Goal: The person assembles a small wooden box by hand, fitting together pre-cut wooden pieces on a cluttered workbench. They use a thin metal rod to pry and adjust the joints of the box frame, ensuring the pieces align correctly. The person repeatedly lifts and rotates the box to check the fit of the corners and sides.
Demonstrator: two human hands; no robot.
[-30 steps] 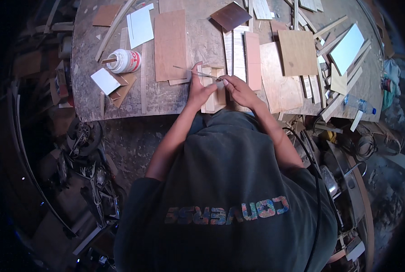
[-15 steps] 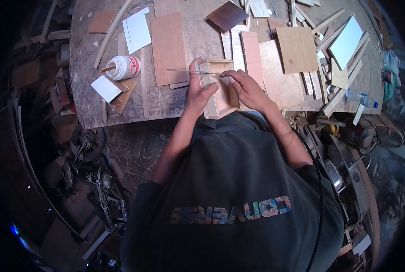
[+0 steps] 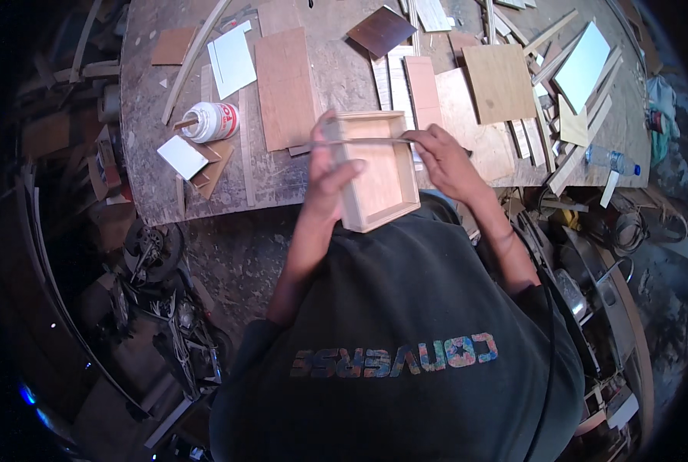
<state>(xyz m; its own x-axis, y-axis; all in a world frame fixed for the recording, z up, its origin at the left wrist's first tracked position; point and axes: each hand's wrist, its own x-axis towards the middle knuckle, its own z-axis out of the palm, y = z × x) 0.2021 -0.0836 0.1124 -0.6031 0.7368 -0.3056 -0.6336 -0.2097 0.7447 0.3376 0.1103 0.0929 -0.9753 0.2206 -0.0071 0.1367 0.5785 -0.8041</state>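
My left hand [image 3: 327, 175] grips the left wall of a small, shallow, open wooden box [image 3: 390, 217], thumb over the rim. The box is tilted so its pale inside shows, and its near end hangs off the table by my shirt. Across the far part of its opening runs a long, thin, dark flat strip [image 3: 375, 142]; I cannot tell whether it is a blade or a file. My right hand [image 3: 448, 165] is closed on the strip's right part, to the right of the box. The strip's left end passes by my left fingers, which are blurred.
A white glue jar [image 3: 214, 122] with a stick in it stands at left, beside a small white-faced board [image 3: 182, 158]. Plywood panels [image 3: 286, 88] and wood strips lie over the worn table [image 3: 155, 185]. A plastic bottle [image 3: 610, 161] lies near the right edge.
The box has come nearer to me and turned to show more of its inside. My right hand has moved right and a little nearer, and the strip now shows its flat side.
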